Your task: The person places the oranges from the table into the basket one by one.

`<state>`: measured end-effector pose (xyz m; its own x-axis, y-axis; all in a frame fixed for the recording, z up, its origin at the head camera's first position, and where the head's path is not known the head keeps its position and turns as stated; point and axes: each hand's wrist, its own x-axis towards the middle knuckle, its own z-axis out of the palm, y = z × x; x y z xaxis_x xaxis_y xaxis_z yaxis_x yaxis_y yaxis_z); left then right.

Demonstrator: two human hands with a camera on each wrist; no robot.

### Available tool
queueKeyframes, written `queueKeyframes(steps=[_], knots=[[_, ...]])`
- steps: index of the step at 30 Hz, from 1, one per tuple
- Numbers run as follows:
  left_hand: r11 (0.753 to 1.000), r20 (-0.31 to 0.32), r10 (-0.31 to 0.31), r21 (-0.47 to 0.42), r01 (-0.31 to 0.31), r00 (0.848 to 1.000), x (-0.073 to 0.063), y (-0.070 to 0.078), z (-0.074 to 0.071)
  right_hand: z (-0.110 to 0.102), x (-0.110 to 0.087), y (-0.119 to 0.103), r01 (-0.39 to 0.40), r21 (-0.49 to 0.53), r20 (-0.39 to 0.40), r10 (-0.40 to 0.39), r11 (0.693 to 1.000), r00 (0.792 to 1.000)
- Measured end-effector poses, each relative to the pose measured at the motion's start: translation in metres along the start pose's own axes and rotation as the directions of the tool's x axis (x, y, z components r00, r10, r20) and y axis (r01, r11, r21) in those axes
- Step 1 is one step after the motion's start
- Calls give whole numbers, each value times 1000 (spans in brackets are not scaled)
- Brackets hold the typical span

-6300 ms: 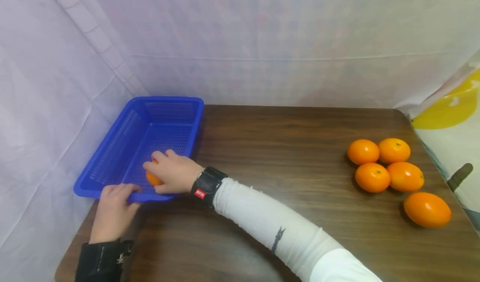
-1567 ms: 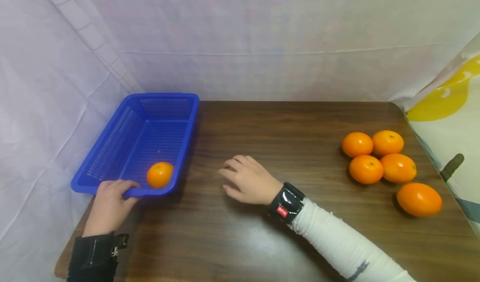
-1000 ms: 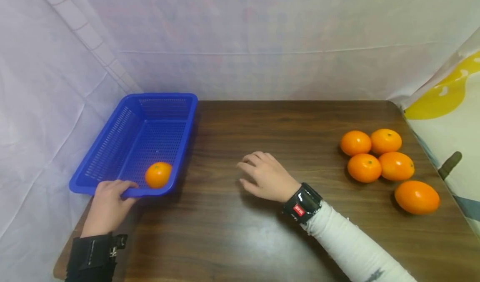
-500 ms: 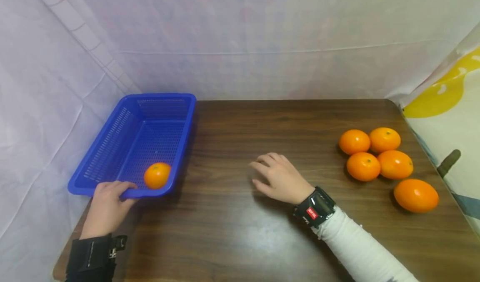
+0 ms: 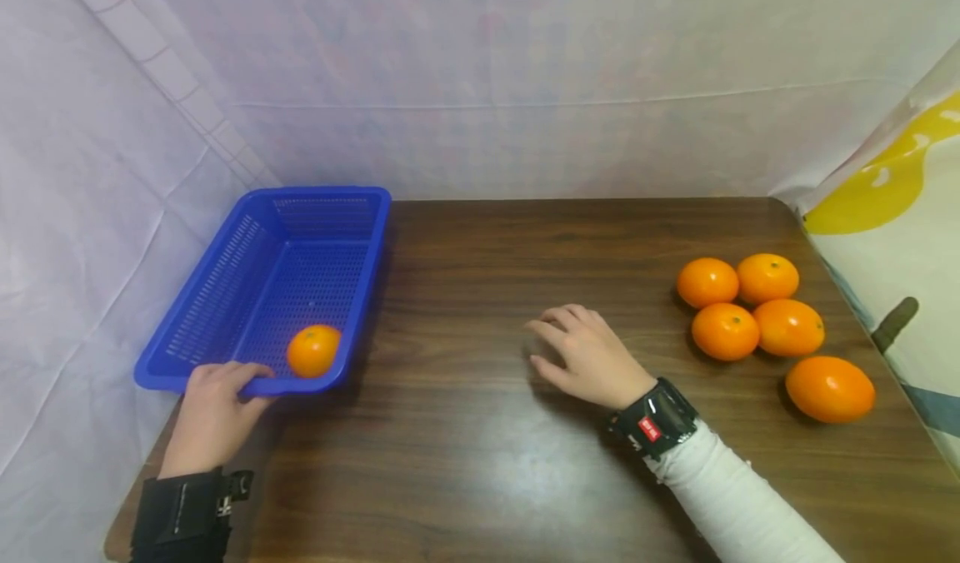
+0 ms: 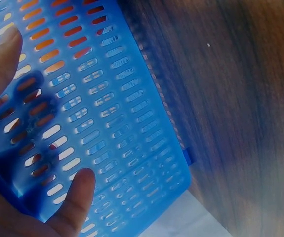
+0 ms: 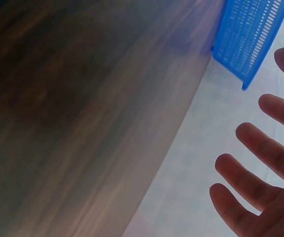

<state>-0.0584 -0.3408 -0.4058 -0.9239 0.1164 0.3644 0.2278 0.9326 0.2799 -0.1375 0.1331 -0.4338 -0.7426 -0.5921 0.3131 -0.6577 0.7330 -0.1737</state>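
Red wristband label (image 5: 649,429) — lettering illegible

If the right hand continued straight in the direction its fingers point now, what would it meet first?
Most likely the right hand would first meet the blue basket, at its right side; the hand's height is unclear, so it might pass above.

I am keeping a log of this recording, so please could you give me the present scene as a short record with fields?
left hand: grips near rim of basket
right hand: holds nothing; over the table
basket type: blue, perforated
inside basket: one orange fruit
outside basket: five more, on the person's right; four clustered fruits, one nearer fruit
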Motion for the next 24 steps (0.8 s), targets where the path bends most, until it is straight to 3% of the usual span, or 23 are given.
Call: queueKeyframes(steps=[24], knots=[[1000,1,7,0,-7,1000,0,-2,1,-12,-30,25,-81,-6,-22,81,997,997]])
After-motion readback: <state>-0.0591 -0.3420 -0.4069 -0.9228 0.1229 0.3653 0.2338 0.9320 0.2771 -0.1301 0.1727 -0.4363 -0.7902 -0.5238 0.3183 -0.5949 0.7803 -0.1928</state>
